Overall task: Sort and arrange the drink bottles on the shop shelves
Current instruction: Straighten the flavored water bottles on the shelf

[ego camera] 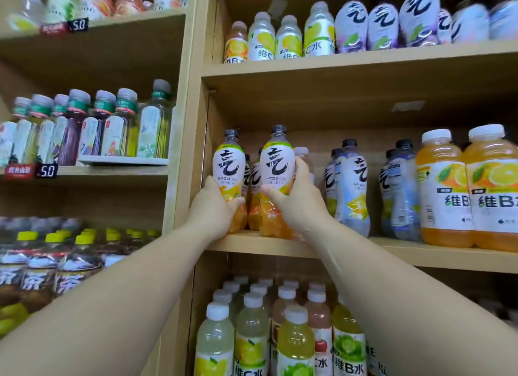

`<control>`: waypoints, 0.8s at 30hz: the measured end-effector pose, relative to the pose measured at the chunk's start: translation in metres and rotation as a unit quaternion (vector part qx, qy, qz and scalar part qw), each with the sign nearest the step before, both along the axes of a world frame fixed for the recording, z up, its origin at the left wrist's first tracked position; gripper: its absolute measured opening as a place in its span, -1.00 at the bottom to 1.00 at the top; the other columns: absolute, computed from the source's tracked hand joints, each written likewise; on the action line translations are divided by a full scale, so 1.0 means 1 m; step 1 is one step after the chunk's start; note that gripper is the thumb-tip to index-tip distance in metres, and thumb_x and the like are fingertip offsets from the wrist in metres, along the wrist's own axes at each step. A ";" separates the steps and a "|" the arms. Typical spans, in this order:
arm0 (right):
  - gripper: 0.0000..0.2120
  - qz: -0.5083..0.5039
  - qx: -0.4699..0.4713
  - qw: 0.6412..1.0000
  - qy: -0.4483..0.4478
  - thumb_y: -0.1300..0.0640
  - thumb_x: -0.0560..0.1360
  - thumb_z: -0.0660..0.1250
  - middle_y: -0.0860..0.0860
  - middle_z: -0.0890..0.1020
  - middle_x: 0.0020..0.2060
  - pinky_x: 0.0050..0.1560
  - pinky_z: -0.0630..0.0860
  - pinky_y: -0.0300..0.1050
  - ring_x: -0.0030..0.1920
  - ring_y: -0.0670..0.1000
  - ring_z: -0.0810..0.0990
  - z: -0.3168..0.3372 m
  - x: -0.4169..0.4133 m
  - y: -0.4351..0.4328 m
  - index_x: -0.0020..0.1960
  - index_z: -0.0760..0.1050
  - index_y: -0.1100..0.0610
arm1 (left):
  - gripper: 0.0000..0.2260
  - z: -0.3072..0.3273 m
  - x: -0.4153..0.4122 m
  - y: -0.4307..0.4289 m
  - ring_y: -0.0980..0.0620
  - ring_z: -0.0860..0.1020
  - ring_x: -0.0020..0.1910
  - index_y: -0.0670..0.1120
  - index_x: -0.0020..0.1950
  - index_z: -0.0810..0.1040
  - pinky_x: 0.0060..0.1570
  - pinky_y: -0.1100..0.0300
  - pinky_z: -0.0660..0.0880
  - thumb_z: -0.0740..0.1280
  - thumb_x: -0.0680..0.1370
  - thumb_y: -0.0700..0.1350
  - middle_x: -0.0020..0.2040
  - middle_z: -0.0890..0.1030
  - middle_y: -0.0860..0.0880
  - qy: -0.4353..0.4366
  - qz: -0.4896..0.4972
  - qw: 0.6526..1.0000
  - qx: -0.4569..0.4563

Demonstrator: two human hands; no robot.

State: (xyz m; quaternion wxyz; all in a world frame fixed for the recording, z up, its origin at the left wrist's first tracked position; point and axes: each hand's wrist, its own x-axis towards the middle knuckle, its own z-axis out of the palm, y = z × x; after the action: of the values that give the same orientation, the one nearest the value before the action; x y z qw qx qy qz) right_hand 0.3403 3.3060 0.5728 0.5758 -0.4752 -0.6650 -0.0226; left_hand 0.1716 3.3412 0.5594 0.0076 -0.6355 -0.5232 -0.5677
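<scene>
Two orange-flavoured sparkling water bottles with white labels and dark caps stand upright at the left end of the middle wooden shelf (420,256). My left hand (215,207) grips the lower part of the left bottle (228,162). My right hand (297,199) wraps around the right bottle (277,162). More orange bottles of the same kind stand behind them, partly hidden. To the right on the same shelf stand pale lemon sparkling bottles (351,188) and big orange vitamin drink bottles (444,190).
The upper shelf (364,60) holds yellow-label vitamin waters and purple-label sparkling bottles. Below, several white-capped vitamin water bottles (252,333) are packed closely. The left shelving unit carries tea bottles (112,126) with price tags, and dark drinks with yellow caps lower down.
</scene>
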 end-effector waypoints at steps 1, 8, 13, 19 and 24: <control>-0.18 0.005 -0.001 1.000 0.008 -0.13 0.54 0.42 -0.02 0.45 0.43 0.17 0.40 -0.09 0.37 0.10 0.48 -0.001 -0.001 0.001 0.62 0.01 -0.05 | -0.40 0.000 0.002 -0.001 -0.20 0.56 0.21 -0.11 0.46 0.29 0.12 -0.04 0.52 0.43 0.56 0.13 0.28 0.57 -0.15 0.013 0.023 1.000 -0.002; -0.54 -0.016 -0.070 0.997 -0.040 -0.15 0.41 0.49 -0.05 0.65 0.07 0.05 0.65 0.08 0.02 0.04 0.67 -0.011 0.020 -0.007 0.24 0.44 -0.08 | -0.35 -0.024 -0.013 -0.015 -0.14 0.55 0.18 -0.04 0.53 0.26 0.11 -0.06 0.57 0.44 0.54 0.12 0.21 0.49 -0.08 0.164 0.106 0.977 0.087; -0.64 -0.051 -0.119 0.988 -0.083 -0.14 0.46 0.52 -0.04 0.57 -0.08 0.03 0.68 0.09 -0.03 0.09 0.68 0.000 0.012 -0.005 0.03 0.43 0.02 | -0.57 -0.021 -0.010 -0.016 -0.16 0.59 0.05 -0.06 0.33 0.45 0.00 -0.10 0.62 0.43 0.56 0.10 0.08 0.60 -0.12 0.191 0.136 0.971 0.058; -0.50 -0.100 -0.138 0.978 -0.122 -0.22 0.45 0.48 0.07 0.65 0.03 0.06 0.65 0.11 -0.02 0.14 0.68 0.006 -0.009 0.024 0.18 0.51 0.12 | -0.65 -0.010 -0.005 -0.004 -0.14 0.61 0.08 -0.06 0.25 0.54 0.03 -0.01 0.60 0.48 0.53 0.01 0.11 0.63 -0.09 0.107 0.109 0.988 0.025; -0.51 -0.140 -0.136 0.969 -0.149 -0.22 0.47 0.46 0.07 0.64 -0.02 0.03 0.66 0.08 -0.11 0.12 0.69 0.007 -0.017 0.038 0.17 0.50 0.13 | -0.66 -0.006 -0.001 -0.002 -0.13 0.61 0.09 -0.08 0.25 0.55 -0.02 0.02 0.57 0.49 0.54 -0.02 0.12 0.63 -0.10 0.080 0.107 0.991 0.001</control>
State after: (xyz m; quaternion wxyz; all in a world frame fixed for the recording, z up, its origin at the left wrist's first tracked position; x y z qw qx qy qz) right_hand 0.3234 3.3441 0.5798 0.3913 -0.6288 -0.6669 -0.0827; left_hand 0.1703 3.3397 0.5538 0.1110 -0.6192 -0.5851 -0.5118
